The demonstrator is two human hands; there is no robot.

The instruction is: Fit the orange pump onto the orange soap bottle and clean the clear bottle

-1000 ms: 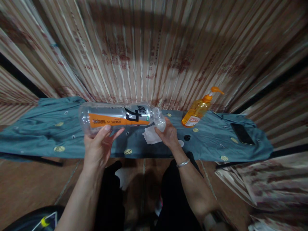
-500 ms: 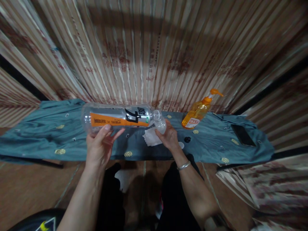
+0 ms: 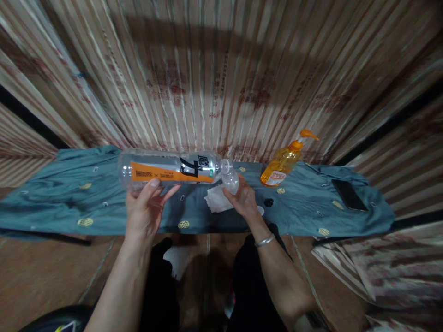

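A large clear plastic bottle (image 3: 169, 167) with an orange and silver label lies on its side in the air, its neck pointing right. My left hand (image 3: 145, 203) grips it from below near its base, thumb on the label. In my right hand (image 3: 244, 193) is a small clear plastic bottle (image 3: 230, 180), its top up against the big bottle's mouth. The fingers of that hand wrap round the small bottle and partly hide it. Below them a white tissue (image 3: 216, 200) rests on the cloth. I cannot make out any liquid passing between the bottles.
A pump bottle of orange liquid (image 3: 279, 166) stands to the right on the teal cloth (image 3: 114, 203). Near my right wrist lie a black cap (image 3: 268, 202) and a white disc (image 3: 260, 210). A dark phone (image 3: 349, 194) lies farther right. Striped curtain (image 3: 194, 83) hangs behind the table.
Both hands and the two bottles keep nearly the same pose. The view has shifted very slightly.
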